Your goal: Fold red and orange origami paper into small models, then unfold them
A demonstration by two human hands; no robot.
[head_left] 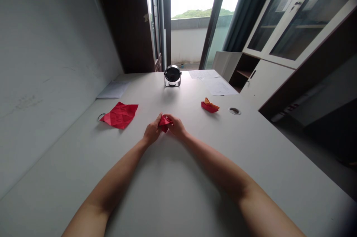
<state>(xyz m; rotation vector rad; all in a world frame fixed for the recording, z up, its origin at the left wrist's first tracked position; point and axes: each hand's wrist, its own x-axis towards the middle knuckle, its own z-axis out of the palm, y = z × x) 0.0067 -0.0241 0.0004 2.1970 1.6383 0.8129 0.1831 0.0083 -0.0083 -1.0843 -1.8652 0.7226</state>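
Observation:
Between my two hands, over the middle of the white table (167, 192), is a small piece of folded red paper (164, 121). My left hand (152, 131) grips its left side, with the thumb lying along the paper. On the opposite side my right hand (176, 127) pinches the paper with its fingers bent around the edge. Part of the folded shape is hidden by the fingers. To the left lies a creased, unfolded red paper sheet (120, 115). A folded paper boat (210, 105) in red and orange stands to the right.
A dark ring (100, 117) touches the creased sheet's left corner. Near the far edge stands a round black device on a metal stand (172, 76). White papers lie at the back left (113, 89) and back right (220, 86). A cable hole (234, 111) is set in the table.

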